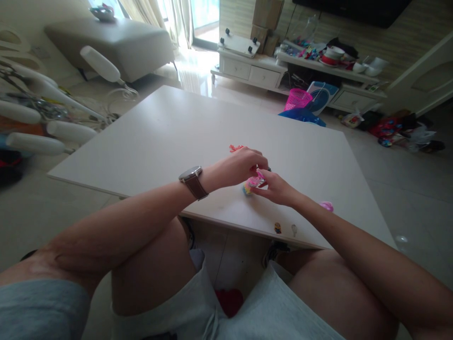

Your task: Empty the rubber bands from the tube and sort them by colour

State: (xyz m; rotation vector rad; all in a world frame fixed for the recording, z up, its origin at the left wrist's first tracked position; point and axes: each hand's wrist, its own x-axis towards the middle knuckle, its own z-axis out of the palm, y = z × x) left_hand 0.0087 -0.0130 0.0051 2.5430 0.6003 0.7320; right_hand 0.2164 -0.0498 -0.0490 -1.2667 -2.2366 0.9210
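Observation:
Over the white table (198, 127), my two hands meet close together. My right hand (278, 190) pinches a small, shiny pink object (255, 180) between thumb and fingers; its kind is unclear. Beneath it shows a little yellow and blue piece (247, 189), touching or just under the pink one. My left hand (247, 163), with a brown-strapped watch on the wrist, reaches across with curled fingers. What those fingertips hold is hidden, though a tiny dark bit shows beside them. Just beyond the left hand lies a red stringy thing (235, 148).
Near the table's front edge lie a yellow minion figure (278, 228) and a small pale silvery piece (294, 230). Another pink item (327, 206) sits by my right forearm. Past the far edge stand a pink basket (298, 99) and a low white cabinet (247, 71).

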